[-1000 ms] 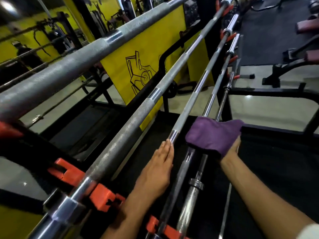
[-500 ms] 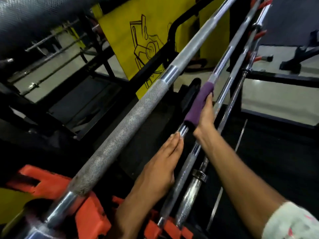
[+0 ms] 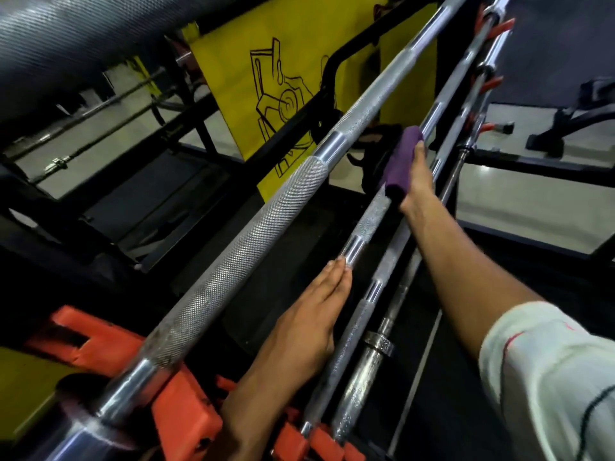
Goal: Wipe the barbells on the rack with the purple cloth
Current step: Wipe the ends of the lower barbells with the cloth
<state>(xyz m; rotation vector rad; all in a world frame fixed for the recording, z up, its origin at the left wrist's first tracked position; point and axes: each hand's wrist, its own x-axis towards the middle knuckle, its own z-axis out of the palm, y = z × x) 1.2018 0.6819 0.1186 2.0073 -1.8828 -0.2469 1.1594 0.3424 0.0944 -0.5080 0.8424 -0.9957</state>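
Right hand (image 3: 416, 181), wrapping the purple cloth (image 3: 401, 161) round the third barbell (image 3: 366, 224), has slid farther up; flat, open left hand (image 3: 312, 324) steadies it nearer. Wiping's under way.

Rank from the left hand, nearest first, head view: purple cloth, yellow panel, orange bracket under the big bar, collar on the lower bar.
1. Collar: just right of the left hand.
2. Orange bracket: down-left of it, at the rack end.
3. Purple cloth: up the bar, wrapped in the right hand.
4. Yellow panel: behind the rack, farthest.
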